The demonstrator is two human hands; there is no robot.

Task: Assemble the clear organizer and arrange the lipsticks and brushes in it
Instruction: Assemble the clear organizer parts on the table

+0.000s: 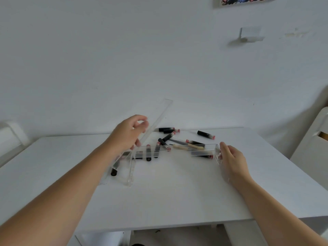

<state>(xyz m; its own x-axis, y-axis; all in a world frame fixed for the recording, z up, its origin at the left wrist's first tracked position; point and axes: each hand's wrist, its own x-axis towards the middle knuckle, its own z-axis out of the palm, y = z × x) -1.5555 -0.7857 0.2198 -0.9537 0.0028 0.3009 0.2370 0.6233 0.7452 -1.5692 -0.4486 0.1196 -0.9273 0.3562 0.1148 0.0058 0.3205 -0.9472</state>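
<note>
White table (177, 201), white wall (124, 59), colourful picture (248, 0) at top, small wall bracket (249, 33)

home room | white table (177, 201) | painted wall (106, 59) | picture (246, 0)
</note>
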